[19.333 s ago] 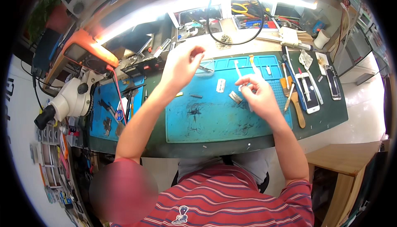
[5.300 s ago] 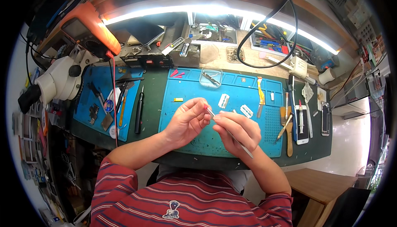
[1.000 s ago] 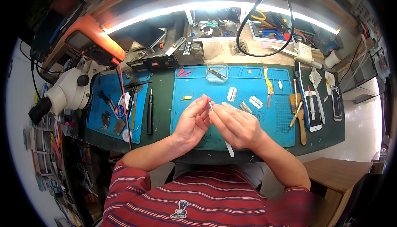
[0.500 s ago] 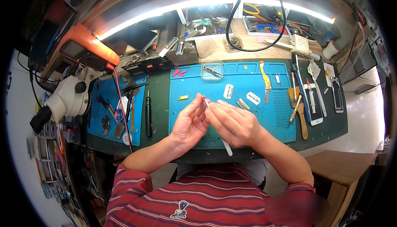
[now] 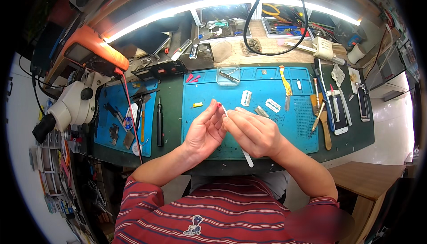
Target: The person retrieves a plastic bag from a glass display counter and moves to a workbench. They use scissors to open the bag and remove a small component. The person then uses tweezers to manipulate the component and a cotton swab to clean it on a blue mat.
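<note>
My left hand [image 5: 203, 130] is raised over the blue work mat, thumb and fingertips pinched on a tiny red piece [image 5: 219, 105] that is mostly hidden. Close beside it, my right hand [image 5: 255, 133] grips a slim, pale stick-like tool [image 5: 248, 158]. The tool's thin front end reaches the red piece, while its flat white end sticks out below my right palm. Beyond the hands lie two razor blades [image 5: 272, 105], a small metal cylinder [image 5: 261, 111] and a small yellow piece [image 5: 197, 104]. Several pink slivers [image 5: 192, 78] rest at the mat's far left.
A clear plastic box [image 5: 228, 76] with metal parts stands at the blue mat's [image 5: 209, 92] far edge. On the right are a brush [image 5: 327, 133], a syringe on a white phone [image 5: 340, 126] and another phone. Leftward lie a black screwdriver [image 5: 159, 124], a microscope [image 5: 71, 101] and an orange multimeter [image 5: 98, 50].
My right hand and the stick-like tool have shifted slightly to the right. The left hand keeps its place with the red piece.
</note>
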Demonstrator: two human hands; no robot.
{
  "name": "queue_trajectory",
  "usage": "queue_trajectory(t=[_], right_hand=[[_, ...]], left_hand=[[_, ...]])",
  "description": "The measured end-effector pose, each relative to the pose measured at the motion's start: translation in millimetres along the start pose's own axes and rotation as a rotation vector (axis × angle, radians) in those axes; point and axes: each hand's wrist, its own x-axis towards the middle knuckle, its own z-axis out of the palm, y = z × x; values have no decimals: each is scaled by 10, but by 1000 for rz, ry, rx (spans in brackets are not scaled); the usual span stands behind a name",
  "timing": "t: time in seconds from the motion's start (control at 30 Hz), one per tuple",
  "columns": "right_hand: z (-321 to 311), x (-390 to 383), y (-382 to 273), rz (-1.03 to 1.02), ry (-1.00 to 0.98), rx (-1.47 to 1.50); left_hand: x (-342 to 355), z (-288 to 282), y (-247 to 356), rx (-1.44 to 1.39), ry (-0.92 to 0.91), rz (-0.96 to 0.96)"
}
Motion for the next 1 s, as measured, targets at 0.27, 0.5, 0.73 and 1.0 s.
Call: queue_trajectory(t=[0.27, 0.5, 0.73, 1.0], right_hand=[[-11, -7, -5, 12, 0, 18], [-9, -32, -18, 11, 10, 23], [-22, -38, -18, 25, 6, 4], [-5, -94, -12, 98, 52, 86]], left_hand=[[7, 4, -7, -17, -8, 2], [36, -19, 14, -37, -80, -35], [27, 22, 24, -19, -105, -14], [72, -2, 75, -72, -60, 20]])
